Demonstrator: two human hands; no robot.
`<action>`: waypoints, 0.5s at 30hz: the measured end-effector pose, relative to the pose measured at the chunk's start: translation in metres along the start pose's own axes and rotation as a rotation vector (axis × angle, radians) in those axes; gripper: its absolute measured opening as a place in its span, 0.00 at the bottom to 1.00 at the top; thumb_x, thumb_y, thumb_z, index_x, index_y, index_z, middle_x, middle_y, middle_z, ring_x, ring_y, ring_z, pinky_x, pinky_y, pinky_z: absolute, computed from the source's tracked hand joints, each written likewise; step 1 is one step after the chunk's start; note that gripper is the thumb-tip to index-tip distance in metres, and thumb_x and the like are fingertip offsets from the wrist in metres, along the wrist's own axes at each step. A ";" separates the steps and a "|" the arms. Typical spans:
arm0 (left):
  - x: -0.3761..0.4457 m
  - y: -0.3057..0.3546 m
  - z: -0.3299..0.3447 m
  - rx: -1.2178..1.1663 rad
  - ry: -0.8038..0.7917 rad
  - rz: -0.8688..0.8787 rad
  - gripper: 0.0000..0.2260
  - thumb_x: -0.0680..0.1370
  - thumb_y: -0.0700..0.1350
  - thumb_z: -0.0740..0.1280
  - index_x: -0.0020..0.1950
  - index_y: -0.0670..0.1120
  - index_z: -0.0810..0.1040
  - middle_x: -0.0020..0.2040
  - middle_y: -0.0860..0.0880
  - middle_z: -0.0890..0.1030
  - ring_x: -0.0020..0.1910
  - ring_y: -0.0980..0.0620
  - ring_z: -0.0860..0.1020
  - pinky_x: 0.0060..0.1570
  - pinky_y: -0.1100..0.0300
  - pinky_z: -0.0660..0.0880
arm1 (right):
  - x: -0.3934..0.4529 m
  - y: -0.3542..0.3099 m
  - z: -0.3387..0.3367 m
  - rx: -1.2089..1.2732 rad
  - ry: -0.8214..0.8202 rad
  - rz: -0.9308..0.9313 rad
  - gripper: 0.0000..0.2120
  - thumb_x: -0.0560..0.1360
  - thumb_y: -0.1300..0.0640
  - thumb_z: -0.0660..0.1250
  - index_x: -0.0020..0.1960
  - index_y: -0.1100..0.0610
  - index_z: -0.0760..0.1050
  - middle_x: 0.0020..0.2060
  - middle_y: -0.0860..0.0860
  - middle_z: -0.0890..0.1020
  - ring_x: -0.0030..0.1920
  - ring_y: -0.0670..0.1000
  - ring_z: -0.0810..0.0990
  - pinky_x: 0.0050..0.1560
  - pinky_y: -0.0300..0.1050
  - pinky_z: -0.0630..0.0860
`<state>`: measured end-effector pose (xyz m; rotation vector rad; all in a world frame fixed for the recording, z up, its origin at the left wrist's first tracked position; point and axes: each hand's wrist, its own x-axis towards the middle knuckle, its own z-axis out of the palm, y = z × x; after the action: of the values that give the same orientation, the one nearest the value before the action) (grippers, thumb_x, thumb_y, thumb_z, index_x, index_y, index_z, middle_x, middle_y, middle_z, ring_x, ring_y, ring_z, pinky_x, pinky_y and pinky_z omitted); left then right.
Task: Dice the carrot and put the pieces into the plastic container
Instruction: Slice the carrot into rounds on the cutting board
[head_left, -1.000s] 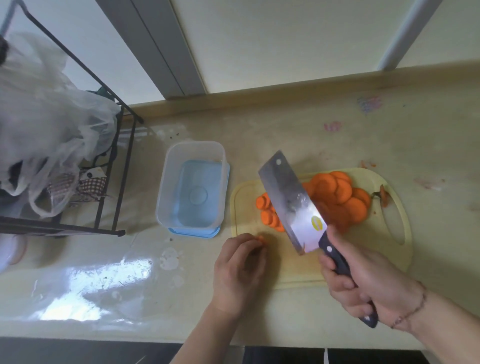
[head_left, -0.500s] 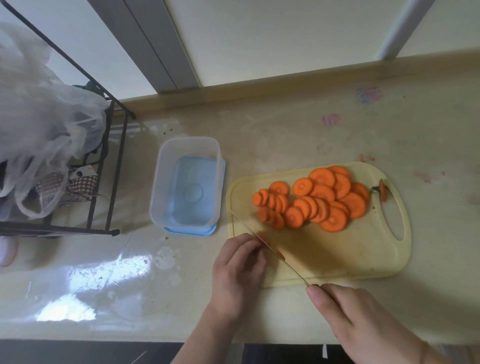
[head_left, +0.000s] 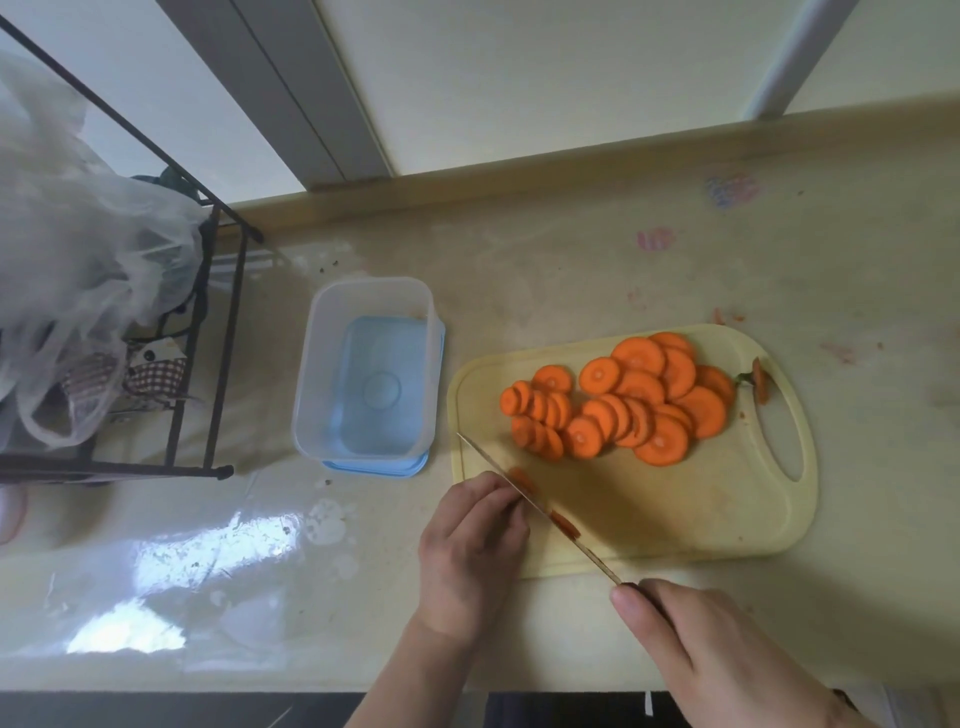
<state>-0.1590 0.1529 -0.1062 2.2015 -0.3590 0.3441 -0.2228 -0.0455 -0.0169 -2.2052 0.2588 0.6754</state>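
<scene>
Pale, glossy countertop (head_left: 597, 270) fills the head view, backed by a cream wall with a grey window frame above it. On the counter's left end stands a black wire rack (head_left: 218, 332) with a filmy plastic bag (head_left: 78, 249) draped over it.

Near the middle sits the plastic container (head_left: 366, 369), clear-walled and with nothing inside it, resting on its blue lid (head_left: 379, 465). Just to its right lies a yellow cutting board (head_left: 675, 509) with a handle hole at its right end. A heap of overlapping carrot slices (head_left: 618, 397) covers the far half of the board, and a small carrot end (head_left: 759, 381) lies beside the handle hole.

At the board's near left corner the left hand (head_left: 470, 556) has its fingers curled down, pinning a carrot piece (head_left: 521, 478) against the board. The knife (head_left: 535, 509) stands edge-down right against those fingertips, seen almost edge-on as a thin line from the board's left edge towards its near edge. A cut sliver of carrot (head_left: 565, 524) lies on the blade's right side. The right hand (head_left: 727, 654) is wrapped around the knife's handle at the near edge of the counter.
</scene>
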 end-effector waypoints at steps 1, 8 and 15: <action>0.000 -0.001 0.000 0.010 0.001 0.001 0.05 0.75 0.39 0.72 0.48 0.40 0.86 0.51 0.49 0.85 0.50 0.54 0.82 0.54 0.64 0.78 | 0.002 0.001 0.000 0.014 -0.008 0.002 0.37 0.65 0.23 0.35 0.36 0.52 0.68 0.30 0.50 0.76 0.36 0.45 0.76 0.41 0.41 0.71; -0.004 -0.005 0.004 0.007 -0.011 -0.016 0.07 0.75 0.41 0.72 0.50 0.40 0.86 0.51 0.48 0.82 0.49 0.53 0.81 0.54 0.66 0.77 | 0.037 -0.014 0.011 0.152 -0.009 0.054 0.30 0.70 0.30 0.45 0.31 0.56 0.65 0.20 0.48 0.70 0.24 0.46 0.68 0.29 0.39 0.63; 0.011 -0.003 0.002 0.034 0.077 -0.080 0.07 0.73 0.38 0.73 0.50 0.45 0.82 0.51 0.54 0.79 0.47 0.57 0.79 0.53 0.70 0.75 | 0.043 -0.034 -0.022 0.680 -0.292 0.327 0.23 0.76 0.34 0.53 0.38 0.54 0.63 0.23 0.49 0.60 0.19 0.46 0.54 0.23 0.32 0.52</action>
<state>-0.1471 0.1514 -0.1053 2.2214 -0.2241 0.3923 -0.1651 -0.0378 -0.0072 -1.4099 0.6056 0.9147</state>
